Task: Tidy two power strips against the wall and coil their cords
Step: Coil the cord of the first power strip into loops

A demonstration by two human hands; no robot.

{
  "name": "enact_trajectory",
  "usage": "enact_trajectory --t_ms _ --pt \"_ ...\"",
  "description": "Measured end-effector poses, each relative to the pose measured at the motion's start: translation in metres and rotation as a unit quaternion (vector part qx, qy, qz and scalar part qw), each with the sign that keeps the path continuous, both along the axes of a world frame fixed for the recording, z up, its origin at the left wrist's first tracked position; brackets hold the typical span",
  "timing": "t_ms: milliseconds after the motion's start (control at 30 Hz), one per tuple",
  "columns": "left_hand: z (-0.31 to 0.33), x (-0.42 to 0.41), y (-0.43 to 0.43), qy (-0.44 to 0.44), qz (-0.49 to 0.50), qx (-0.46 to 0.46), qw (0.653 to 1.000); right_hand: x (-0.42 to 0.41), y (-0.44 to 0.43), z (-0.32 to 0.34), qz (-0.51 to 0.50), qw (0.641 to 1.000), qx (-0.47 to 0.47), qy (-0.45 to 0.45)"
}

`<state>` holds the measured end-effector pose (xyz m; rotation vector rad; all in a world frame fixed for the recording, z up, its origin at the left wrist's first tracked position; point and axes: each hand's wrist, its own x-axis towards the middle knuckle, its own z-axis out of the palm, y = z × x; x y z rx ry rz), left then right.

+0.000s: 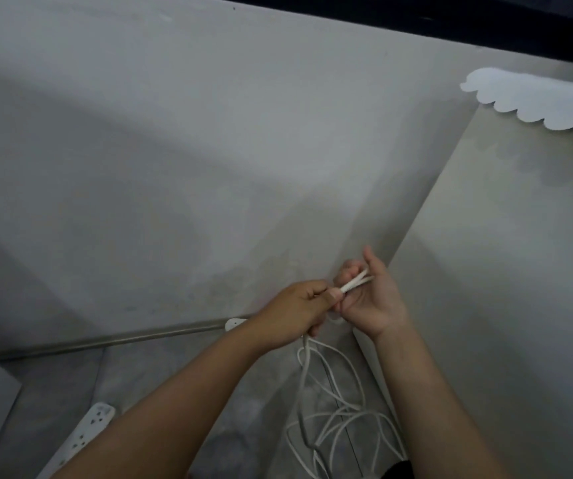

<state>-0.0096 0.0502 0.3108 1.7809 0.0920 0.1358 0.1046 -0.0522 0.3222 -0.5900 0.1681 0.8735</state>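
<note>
1. Low against the wall (209,150), just above the floor (174,392): locate both hands working one white cord (302,371).
2. Left hand (295,311): closes in a fist round the cord, thumb pressing on the strands at the exit from the fist.
3. Right hand (371,299): faces palm toward the camera, forefinger straight, remaining fingers curling loosely round the doubled strands.
4. Cord: drops from the left hand to the floor and spreads there in loose, crossing loops. Treat as barely coiled.
5. First power strip (86,432): lies on the floor at lower left, well apart from the wall, partly hidden by the left forearm. Judge as not yet placed.
6. Second power strip (235,323): shows only a white end at the foot of the wall, behind the left hand. Probably in position, but cannot confirm.
7. Remaining, by estimate: gather the loose loops, coil the other cord, move the first power strip to the wall.
</note>
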Motion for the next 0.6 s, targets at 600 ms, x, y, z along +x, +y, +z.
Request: enact_trajectory --t_ms 600 --pt "-0.078 0.01 0.016 0.28 -0.114 0.29 0.908 -0.013 -0.037 0.056 0.207 0.909 0.344 -0.115"
